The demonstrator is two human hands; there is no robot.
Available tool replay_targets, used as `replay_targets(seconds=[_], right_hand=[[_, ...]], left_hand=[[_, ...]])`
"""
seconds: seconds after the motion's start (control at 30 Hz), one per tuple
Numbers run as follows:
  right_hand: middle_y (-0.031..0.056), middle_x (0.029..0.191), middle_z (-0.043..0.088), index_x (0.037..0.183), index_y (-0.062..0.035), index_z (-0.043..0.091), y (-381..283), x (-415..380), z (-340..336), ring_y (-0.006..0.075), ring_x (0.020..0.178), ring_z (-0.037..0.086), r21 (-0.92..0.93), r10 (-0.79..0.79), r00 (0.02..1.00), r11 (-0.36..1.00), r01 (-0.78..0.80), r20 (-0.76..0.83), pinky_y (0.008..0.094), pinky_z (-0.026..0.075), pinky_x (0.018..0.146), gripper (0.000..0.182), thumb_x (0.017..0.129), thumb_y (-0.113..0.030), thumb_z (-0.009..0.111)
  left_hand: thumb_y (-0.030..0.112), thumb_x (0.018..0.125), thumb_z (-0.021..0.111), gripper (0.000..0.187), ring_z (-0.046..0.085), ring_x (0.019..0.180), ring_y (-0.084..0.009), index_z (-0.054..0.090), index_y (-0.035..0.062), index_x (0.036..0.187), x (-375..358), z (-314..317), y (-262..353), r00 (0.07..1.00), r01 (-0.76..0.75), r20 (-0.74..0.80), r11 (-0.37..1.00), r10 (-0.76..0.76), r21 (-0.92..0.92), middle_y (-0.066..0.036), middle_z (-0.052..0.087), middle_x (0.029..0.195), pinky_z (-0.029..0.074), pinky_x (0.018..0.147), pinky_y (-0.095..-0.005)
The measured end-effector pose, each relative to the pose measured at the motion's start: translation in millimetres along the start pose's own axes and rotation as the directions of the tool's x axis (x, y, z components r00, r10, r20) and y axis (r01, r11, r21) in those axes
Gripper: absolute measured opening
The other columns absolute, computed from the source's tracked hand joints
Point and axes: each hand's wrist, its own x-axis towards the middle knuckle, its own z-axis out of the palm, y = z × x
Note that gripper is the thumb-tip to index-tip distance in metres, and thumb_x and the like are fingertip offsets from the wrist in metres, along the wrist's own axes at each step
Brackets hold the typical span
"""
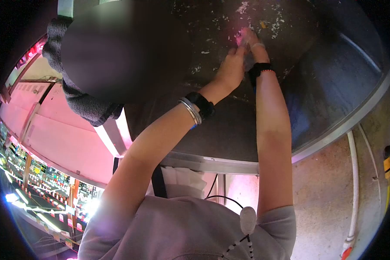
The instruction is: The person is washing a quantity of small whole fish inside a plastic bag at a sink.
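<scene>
My left hand [232, 68] and my right hand [256, 45] meet over a dark surface [221, 134]. The fingers of the left are curled in against the right hand. My right hand's fingers are drawn together and partly blurred, with pink light on them. Something translucent, like thin clear plastic [248, 61], shows between the two hands; its kind I cannot make out. White flecks [276, 22] and a small yellowish piece [263, 24] are scattered on the surface around the hands. Dark bands and a silver bangle [190, 111] circle my wrists.
A metal edge [229, 165] runs along the near side of the dark surface. On the left lies a dark grey towel-like cloth [84, 104], near a large blurred patch. Lit shelves of small goods [39, 173] stand at lower left. A pale pipe [353, 186] runs at right.
</scene>
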Motion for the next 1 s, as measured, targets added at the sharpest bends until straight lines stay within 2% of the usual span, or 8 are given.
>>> replay_targets(seconds=[0.3,0.43,0.5,0.63,0.7,0.83,0.9,1.0], right_hand=[[0.0217,0.093,0.060,0.094,-0.0054,0.061,-55.8,-52.3,-53.6,0.0397,0.085,0.057,0.150,0.164,0.985,0.977,-0.154,-0.056,0.0439,0.049,0.072,0.033,0.069,-0.027,0.065],[0.0160,0.087,0.062,0.091,-0.0058,0.062,-27.9,-27.8,-0.2,0.0325,0.077,0.059,0.211,0.146,0.974,0.972,-0.108,-0.175,0.0397,0.050,0.069,0.026,0.073,-0.024,0.062],[0.0073,0.083,0.062,0.087,-0.0056,0.063,-18.4,-18.5,22.7,0.0211,0.074,0.058,0.747,0.387,0.896,0.657,-0.103,-0.216,0.0339,0.049,0.069,0.019,0.076,-0.020,0.058],[0.0104,0.077,0.062,0.077,-0.0015,0.060,-40.6,-64.1,-18.4,0.0243,0.072,0.060,0.962,0.389,0.912,0.272,0.021,-0.130,0.0359,0.049,0.068,0.015,0.075,-0.016,0.059],[0.0061,0.075,0.060,0.075,-0.0010,0.060,-38.9,-76.2,-29.7,0.0173,0.069,0.058,0.982,0.242,0.968,-0.188,-0.017,0.063,0.0313,0.048,0.064,0.013,0.075,-0.014,0.059],[0.0075,0.077,0.062,0.081,-0.0004,0.062,-53.7,-130.3,-61.5,0.0180,0.070,0.059,0.985,0.267,0.964,-0.164,0.046,0.000,0.0296,0.048,0.065,0.015,0.074,-0.014,0.060],[0.0079,0.081,0.064,0.090,-0.0002,0.063,-57.7,-151.7,-73.2,0.0160,0.072,0.060,0.651,0.063,0.898,0.711,0.266,-0.436,0.0283,0.048,0.065,0.020,0.074,-0.013,0.061],[0.0073,0.081,0.065,0.096,0.0001,0.063,-78.6,-193.0,-102.2,0.0126,0.072,0.059,0.735,0.206,0.902,0.659,0.160,-0.381,0.0260,0.047,0.064,0.025,0.073,-0.011,0.062]], left_hand=[[-0.007,0.073,0.048,0.036,0.052,0.093,-0.0434,0.046,0.0005,0.109,-5.4,3.0,-0.7,0.999,-0.031,-0.018,1.000,0.031,-0.002,-0.025,0.053,0.100,0.044,0.079,-0.0465],[-0.006,0.074,0.048,0.036,0.052,0.093,-0.0429,0.047,0.0011,0.109,-10.8,-2.7,1.1,1.000,-0.005,0.019,1.000,0.005,0.019,-0.025,0.053,0.099,0.044,0.079,-0.0465],[-0.006,0.073,0.048,0.035,0.051,0.093,-0.0428,0.048,0.0016,0.108,-14.0,-3.7,1.7,0.999,-0.013,0.042,1.000,0.012,0.018,-0.025,0.053,0.098,0.044,0.079,-0.0461],[-0.006,0.073,0.048,0.033,0.051,0.093,-0.0425,0.048,0.0010,0.105,-27.3,-5.5,18.6,0.998,-0.043,0.056,0.998,0.041,0.037,-0.024,0.052,0.096,0.044,0.080,-0.0451],[-0.006,0.073,0.048,0.032,0.051,0.092,-0.0425,0.047,0.0004,0.104,-41.9,-7.1,29.2,0.995,-0.085,0.051,0.996,0.084,0.015,-0.024,0.051,0.097,0.044,0.080,-0.0449],[-0.007,0.072,0.048,0.032,0.051,0.092,-0.0423,0.046,-0.0010,0.104,-72.1,-9.6,49.7,0.971,-0.237,0.032,0.971,0.237,-0.004,-0.025,0.050,0.097,0.045,0.081,-0.0446],[-0.007,0.071,0.050,0.036,0.051,0.093,-0.0421,0.045,-0.0002,0.105,-86.3,-18.3,63.6,0.964,-0.263,0.034,0.965,0.263,-0.004,-0.025,0.049,0.099,0.045,0.081,-0.0443],[-0.006,0.070,0.053,0.040,0.052,0.092,-0.0417,0.042,0.0012,0.108,-118.0,-35.7,94.0,0.946,-0.302,0.127,0.953,0.297,0.019,-0.024,0.048,0.100,0.047,0.078,-0.0441]])
